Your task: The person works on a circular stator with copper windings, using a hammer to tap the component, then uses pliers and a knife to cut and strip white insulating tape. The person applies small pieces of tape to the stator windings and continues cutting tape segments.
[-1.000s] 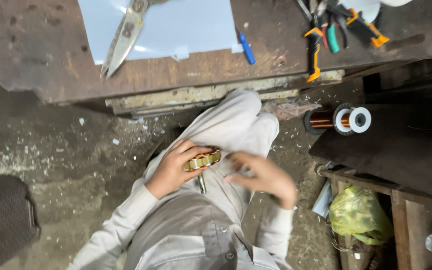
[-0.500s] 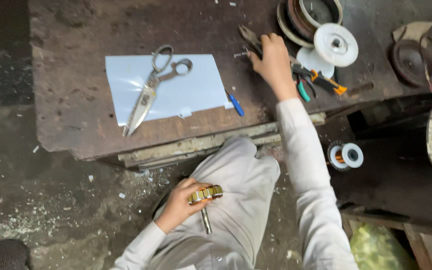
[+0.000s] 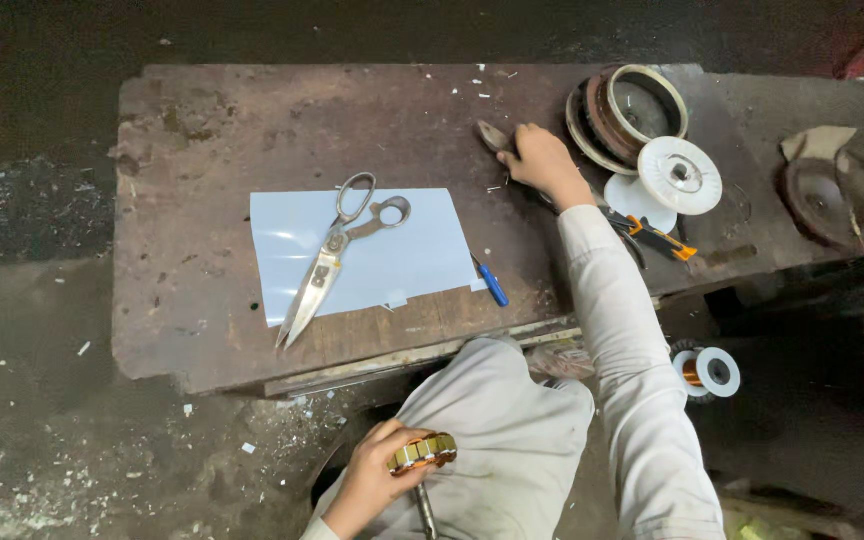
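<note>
My left hand [image 3: 370,484] is down over my lap, holding a small round motor core [image 3: 422,452] with copper windings and a short shaft under it. My right hand [image 3: 540,160] reaches out across the dark wooden bench [image 3: 192,150] and grips the handle end of a metal tool [image 3: 494,136] lying on the bench top. Just right of that hand stand stacked wire reels [image 3: 624,108] and a white spool [image 3: 684,176].
Large scissors [image 3: 334,252] lie on a pale blue sheet [image 3: 402,262] at the bench front, with a blue pen [image 3: 492,284] beside it. Orange-handled pliers [image 3: 658,238] lie right of my forearm. A copper-wire spool [image 3: 708,372] sits below the bench edge.
My right hand left the lap, reached up to the bench and closed on the metal tool. The view tilted up from the lap to the bench. The left hand kept the motor core.
</note>
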Motion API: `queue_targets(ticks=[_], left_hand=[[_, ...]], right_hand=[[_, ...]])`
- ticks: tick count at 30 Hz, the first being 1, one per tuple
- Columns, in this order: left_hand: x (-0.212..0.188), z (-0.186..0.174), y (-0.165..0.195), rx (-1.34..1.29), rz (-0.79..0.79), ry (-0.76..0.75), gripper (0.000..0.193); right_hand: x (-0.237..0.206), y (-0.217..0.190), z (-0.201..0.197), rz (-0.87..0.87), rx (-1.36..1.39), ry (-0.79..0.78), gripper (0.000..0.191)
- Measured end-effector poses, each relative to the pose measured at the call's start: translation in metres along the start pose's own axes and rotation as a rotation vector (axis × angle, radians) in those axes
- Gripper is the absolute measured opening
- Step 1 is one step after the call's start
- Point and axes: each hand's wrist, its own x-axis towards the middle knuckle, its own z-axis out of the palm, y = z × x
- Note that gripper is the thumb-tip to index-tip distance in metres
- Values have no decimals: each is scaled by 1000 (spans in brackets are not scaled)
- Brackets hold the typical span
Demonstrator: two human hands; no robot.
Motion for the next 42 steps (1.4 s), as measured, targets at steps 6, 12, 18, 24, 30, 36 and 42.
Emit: queue_targets(ticks=[6, 12, 18, 24, 30, 36, 42], left_hand=[[1, -2, 5, -4, -59, -30, 40], [9, -7, 18, 98, 23, -45, 37], [2, -7, 29, 220, 83, 81, 33], [-17, 7, 2, 24, -197, 86, 38], [-35, 16, 9, -145, -308, 168, 36], [-38, -5, 55, -226, 4, 35, 36], [-38, -9, 85, -316, 81, 4, 39]], right_hand=[[32, 7, -5, -1, 341, 260, 38], [44, -14, -37, 93, 1584, 524, 30], [-133, -73, -93, 171, 2095, 315, 41], [-325, -145, -25, 475, 1001, -193, 59], [-400, -180, -13, 661, 878, 101, 41], [-421, -177, -22, 404, 754, -3, 34], [-431, -189, -45, 259, 817, 71, 35]])
